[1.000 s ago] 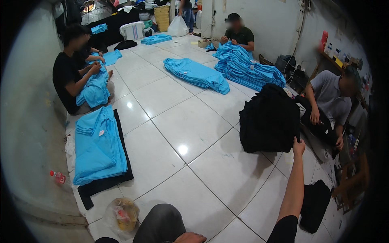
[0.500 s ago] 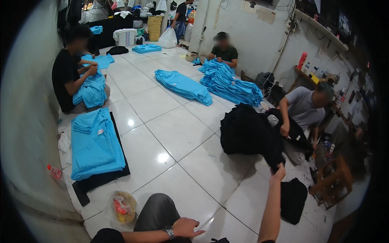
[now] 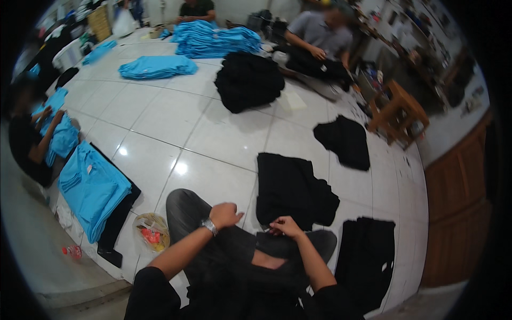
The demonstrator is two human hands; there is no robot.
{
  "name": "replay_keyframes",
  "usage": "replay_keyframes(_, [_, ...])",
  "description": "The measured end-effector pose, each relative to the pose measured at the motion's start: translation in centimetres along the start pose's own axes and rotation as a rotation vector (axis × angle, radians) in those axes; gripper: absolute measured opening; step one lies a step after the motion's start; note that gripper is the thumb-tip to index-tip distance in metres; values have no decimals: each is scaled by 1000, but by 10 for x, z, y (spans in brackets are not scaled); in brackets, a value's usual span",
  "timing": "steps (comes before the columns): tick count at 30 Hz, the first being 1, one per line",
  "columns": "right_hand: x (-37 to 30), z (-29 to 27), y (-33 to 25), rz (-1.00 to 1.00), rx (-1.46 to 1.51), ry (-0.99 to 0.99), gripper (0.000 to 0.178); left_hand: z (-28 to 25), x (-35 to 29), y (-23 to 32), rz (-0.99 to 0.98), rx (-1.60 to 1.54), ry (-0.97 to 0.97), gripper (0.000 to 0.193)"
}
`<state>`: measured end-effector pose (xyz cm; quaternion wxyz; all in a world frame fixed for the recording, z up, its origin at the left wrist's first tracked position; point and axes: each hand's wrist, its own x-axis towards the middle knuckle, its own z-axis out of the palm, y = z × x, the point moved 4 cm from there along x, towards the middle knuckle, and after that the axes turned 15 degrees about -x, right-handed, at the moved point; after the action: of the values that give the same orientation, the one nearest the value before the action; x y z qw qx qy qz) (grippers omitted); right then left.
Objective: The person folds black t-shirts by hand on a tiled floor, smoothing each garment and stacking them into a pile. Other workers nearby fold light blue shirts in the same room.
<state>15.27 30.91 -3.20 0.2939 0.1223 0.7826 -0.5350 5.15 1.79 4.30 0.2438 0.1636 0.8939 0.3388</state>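
Note:
A black folded garment [image 3: 290, 186] lies flat on the tiles just in front of my crossed legs. My right hand [image 3: 287, 227] is at its near edge, fingers bent and pinched on the cloth there. Over my left knee hovers my left hand [image 3: 225, 215], a watch on its wrist; its fingers are loosely curled with nothing visible in them. To the right of my right knee lies a black garment stack [image 3: 365, 256] with small white tags. Another folded black garment [image 3: 346, 141] rests farther right.
Ahead stands a large black cloth pile [image 3: 249, 81]. Blue garment stacks [image 3: 158, 66] lie beyond, and another blue stack [image 3: 93, 186] is at left near a plastic bag [image 3: 152, 233] and a bottle [image 3: 71, 252]. Co-workers sit around. A wooden stool [image 3: 398, 113] stands at right.
My right hand has come back from the black pile toward my lap, and a black garment now lies before me. My left hand has lifted and curled. The view has tilted down and right.

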Motion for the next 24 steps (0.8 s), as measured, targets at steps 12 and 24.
replay_keyframes(12, [-87, -85, -3, 337, -686, 945, 44, 100, 42, 83, 542, 158, -181, 75])
replay_keyframes(24, [-79, -72, -12, 182, -268, 1055, 65, 106, 40, 104, 609, 138, -60, 75])
